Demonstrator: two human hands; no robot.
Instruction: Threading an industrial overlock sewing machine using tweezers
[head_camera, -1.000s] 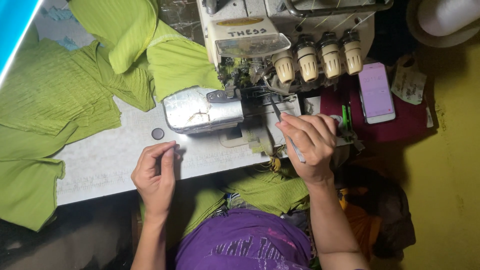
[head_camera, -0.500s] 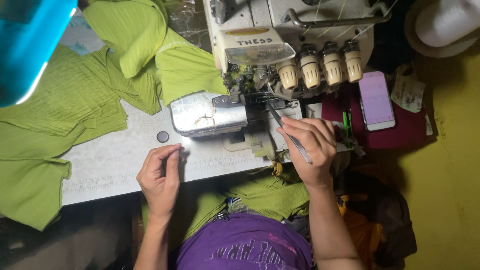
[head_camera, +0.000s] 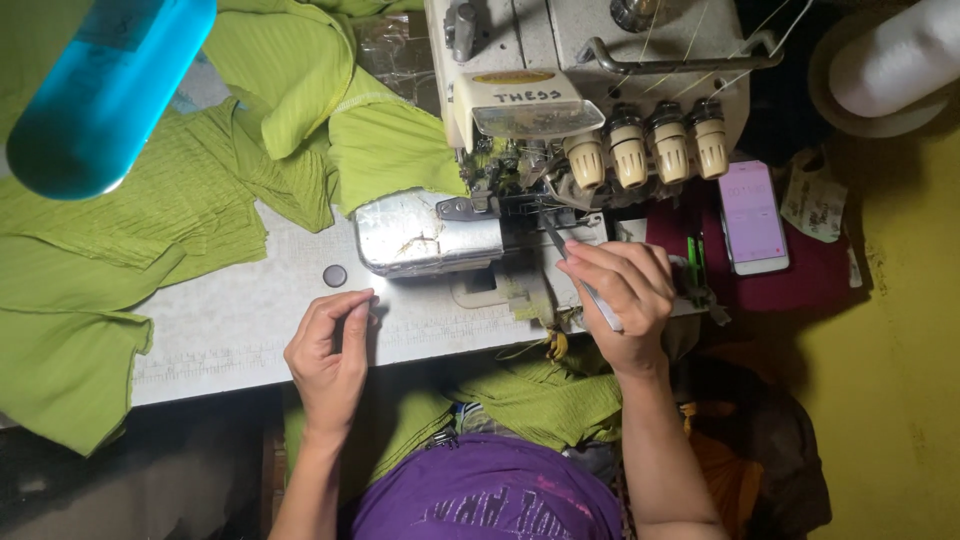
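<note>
Evidently mid-threading: right hand (head_camera: 620, 300) pinching slim metal tweezers (head_camera: 578, 272) at grey overlock sewing machine (head_camera: 560, 130); left hand (head_camera: 330, 350) loosely curled, empty, on near surface (head_camera: 220, 320). Green ribbed fabric (head_camera: 150, 230) left, unsewn.

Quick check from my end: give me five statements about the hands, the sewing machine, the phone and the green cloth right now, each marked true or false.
1. The right hand holds a thin metal tool pointed at the sewing machine. True.
2. The left hand grips the green cloth. False: it rests on the bare table, apart from the cloth.
3. A phone lies to the right of the machine, its screen lit. True.
4. The machine has three cream knobs in a row. False: it has four.
5. The green cloth is piled on the left part of the table. True.
</note>
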